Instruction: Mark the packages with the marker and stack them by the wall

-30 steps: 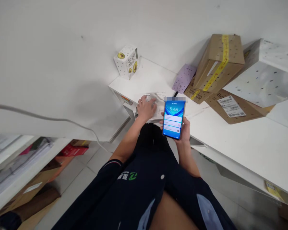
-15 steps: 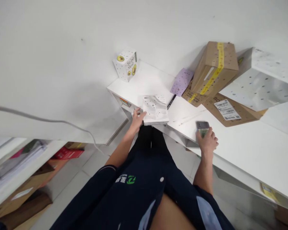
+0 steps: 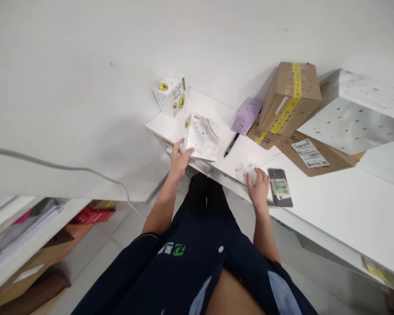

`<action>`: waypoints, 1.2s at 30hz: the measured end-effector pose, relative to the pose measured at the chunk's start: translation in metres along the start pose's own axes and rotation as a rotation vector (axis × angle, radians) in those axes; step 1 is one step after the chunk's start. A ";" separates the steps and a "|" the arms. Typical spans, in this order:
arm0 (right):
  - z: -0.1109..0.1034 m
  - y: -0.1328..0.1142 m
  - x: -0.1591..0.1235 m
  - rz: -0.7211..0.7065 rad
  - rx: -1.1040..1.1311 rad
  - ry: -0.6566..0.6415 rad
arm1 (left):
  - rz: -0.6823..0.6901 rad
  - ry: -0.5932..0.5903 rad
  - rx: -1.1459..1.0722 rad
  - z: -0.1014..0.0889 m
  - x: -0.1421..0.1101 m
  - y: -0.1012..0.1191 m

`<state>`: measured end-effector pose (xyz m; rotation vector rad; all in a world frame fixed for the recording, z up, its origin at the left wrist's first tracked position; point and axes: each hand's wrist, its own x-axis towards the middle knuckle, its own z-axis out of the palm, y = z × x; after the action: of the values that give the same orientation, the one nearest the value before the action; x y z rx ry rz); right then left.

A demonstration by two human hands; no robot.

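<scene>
Sitting just right of the nearer left hand's (image 3: 179,162) fingers, avocado-print carton (image 3: 202,139) points lengthwise away; can't tell if gripped. Right hand's (image 3: 259,186) loose, empty.

The left arm (image 3: 159,209) slants forward and inward; its hand (image 3: 180,161) is back-up, the thumb (image 3: 188,152) parted from the fingers (image 3: 177,146). The right arm (image 3: 264,232) angles slightly inward, the right hand (image 3: 258,188) lower, fingers loosely bent, thumb apart.
</scene>
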<state>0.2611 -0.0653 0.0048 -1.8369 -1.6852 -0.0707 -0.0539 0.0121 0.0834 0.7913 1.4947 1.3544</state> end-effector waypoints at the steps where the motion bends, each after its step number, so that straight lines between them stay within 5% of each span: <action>1: 0.007 -0.005 0.001 -0.030 0.024 0.002 | 0.133 0.049 0.105 -0.001 0.012 0.008; 4: 0.026 -0.017 0.004 -0.076 0.071 -0.001 | 0.468 0.193 0.463 0.001 0.057 0.032; 7: 0.040 -0.022 0.008 -0.082 0.061 -0.003 | 0.571 0.214 0.653 0.007 0.109 0.049; 12: 0.048 -0.021 0.005 -0.112 -0.034 -0.035 | 0.580 0.186 0.747 0.012 0.171 0.057; 18: 0.047 -0.024 0.003 -0.155 -0.121 0.018 | 0.536 0.171 0.766 0.007 0.203 0.065; 21: 0.048 -0.027 0.004 -0.151 -0.126 0.049 | 0.551 0.157 0.735 0.021 0.214 0.071; 25: 0.049 -0.029 0.004 -0.125 -0.066 0.078 | 0.658 0.089 0.847 0.075 0.193 0.063; 29: 0.049 -0.030 0.005 -0.105 -0.022 0.073 | 0.775 -0.196 0.877 0.154 0.136 0.031; 33: 0.049 -0.031 0.005 -0.089 -0.001 0.053 | 0.686 -0.313 0.910 0.224 0.093 0.011; 36: 0.049 -0.032 0.005 -0.080 -0.013 0.040 | 0.623 -0.357 0.942 0.252 0.082 0.008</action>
<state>0.2142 -0.0384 -0.0191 -1.7661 -1.7339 -0.1507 0.1495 0.1819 0.0861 2.1059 1.6262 0.7637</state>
